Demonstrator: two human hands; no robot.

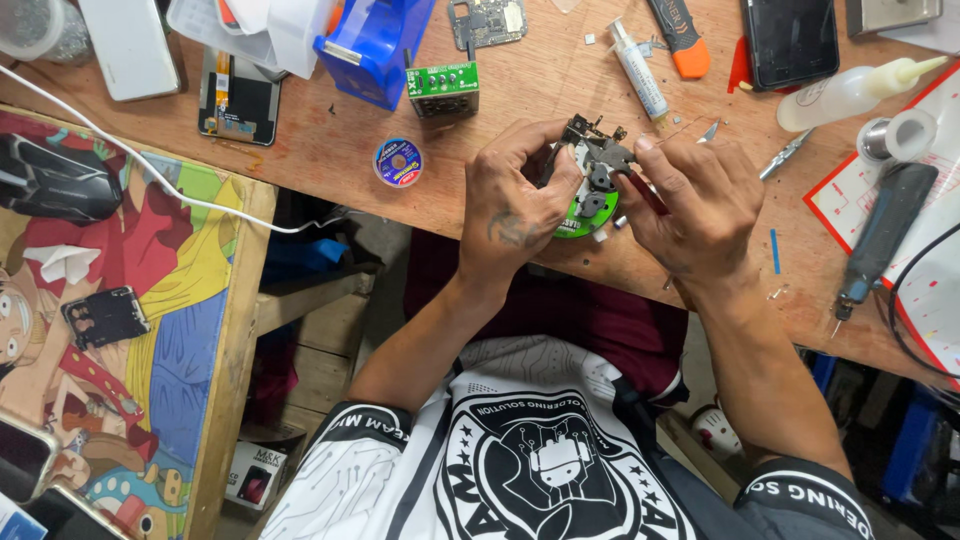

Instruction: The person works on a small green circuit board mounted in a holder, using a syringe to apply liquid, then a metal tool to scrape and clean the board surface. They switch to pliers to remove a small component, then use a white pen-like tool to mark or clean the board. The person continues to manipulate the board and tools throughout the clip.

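Circuit-board clamp fixture (592, 175) is pinched steady above the desk (520, 90) by the left hand (515, 205) while the right hand (690, 205) grips a red-handled tool (648, 193) against it.

So the main thing here is a small round green holder jig (590, 195) with black clamp pieces on top, sitting just right of the frame's center, near the front edge of the wooden bench. It's gripped from both sides, so most of its green base is hidden and only the lower rim peeks out. The black metal bits stick up at its top. There's also a thin red-handled tool (648, 194) angled against its right side.
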